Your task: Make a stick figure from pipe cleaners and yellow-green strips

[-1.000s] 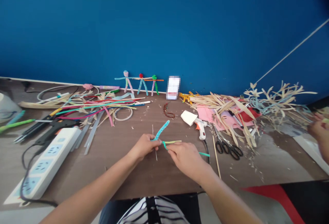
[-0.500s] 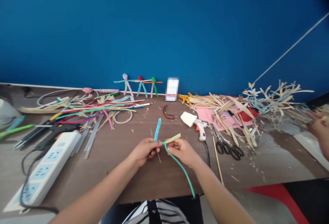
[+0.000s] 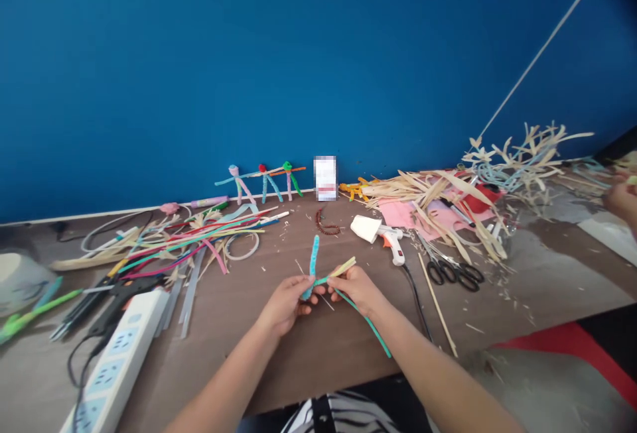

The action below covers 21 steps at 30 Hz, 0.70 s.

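Note:
Between the thumb and fingers of my left hand (image 3: 288, 300) is a light-blue twisted pipe cleaner (image 3: 314, 255), standing nearly upright. My right hand (image 3: 355, 287) pinches a green pipe cleaner (image 3: 375, 335). Its short end reaches across to my left fingertips, while the long tail hangs below my right hand toward the table's front edge. A pale yellow strip (image 3: 344, 266) sticks out above the right fingers, partly hidden by them. A thin stick shows just beneath my left fingers. Both hands are closed and close together over the table.
Three pipe-cleaner figures (image 3: 263, 182) stand against the blue wall. Left lie a pile of pipe cleaners (image 3: 194, 239) and a power strip (image 3: 119, 360). Right are a white glue gun (image 3: 393, 244), scissors (image 3: 455, 272), and dried strips (image 3: 438, 197). Another person's hand (image 3: 622, 201) is at far right.
The green pipe cleaner's end now meets the light-blue one at my left fingers, its tail swinging right. The left hand has turned, fingers spreading more below. The camera view has tilted.

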Available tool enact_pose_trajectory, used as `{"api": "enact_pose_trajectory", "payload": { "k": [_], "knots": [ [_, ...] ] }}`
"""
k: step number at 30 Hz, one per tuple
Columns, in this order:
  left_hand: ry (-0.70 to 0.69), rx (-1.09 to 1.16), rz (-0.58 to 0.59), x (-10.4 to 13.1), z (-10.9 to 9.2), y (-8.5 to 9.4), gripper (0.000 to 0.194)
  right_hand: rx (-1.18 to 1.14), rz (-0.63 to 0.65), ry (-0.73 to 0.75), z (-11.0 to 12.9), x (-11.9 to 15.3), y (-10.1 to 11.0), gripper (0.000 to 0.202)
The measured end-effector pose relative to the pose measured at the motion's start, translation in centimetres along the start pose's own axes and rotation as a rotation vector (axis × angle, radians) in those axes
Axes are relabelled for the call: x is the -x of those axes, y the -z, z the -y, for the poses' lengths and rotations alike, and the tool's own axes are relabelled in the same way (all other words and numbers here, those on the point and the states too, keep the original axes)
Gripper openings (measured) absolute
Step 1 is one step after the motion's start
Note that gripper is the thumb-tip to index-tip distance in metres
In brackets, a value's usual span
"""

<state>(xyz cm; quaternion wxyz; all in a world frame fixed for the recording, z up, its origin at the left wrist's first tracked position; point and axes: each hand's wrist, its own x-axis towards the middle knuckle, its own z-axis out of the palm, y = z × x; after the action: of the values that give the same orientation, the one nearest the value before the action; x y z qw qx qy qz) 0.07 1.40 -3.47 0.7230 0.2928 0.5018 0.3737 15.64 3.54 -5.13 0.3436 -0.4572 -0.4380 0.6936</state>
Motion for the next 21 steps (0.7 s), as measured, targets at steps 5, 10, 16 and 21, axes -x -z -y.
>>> {"api": "enact_pose_trajectory", "payload": {
  "k": [5,10,16,21],
  "knots": [
    [0.084,0.106,-0.078,-0.7,0.6,0.4,0.013,0.013,0.027,0.134,-0.7,-0.2,-0.1,0.024],
    [0.132,0.091,-0.022,-0.4,0.1,0.7,0.018,0.027,0.067,0.145,-0.8,-0.3,0.1,0.022],
    [0.101,-0.006,0.029,-0.6,0.3,0.9,0.023,0.019,0.104,0.162,-0.8,-0.2,0.3,0.023],
    [0.028,-0.044,-0.007,-0.7,1.4,0.6,0.027,0.024,0.069,0.187,-1.5,-0.4,0.3,0.022]
  ]
}}
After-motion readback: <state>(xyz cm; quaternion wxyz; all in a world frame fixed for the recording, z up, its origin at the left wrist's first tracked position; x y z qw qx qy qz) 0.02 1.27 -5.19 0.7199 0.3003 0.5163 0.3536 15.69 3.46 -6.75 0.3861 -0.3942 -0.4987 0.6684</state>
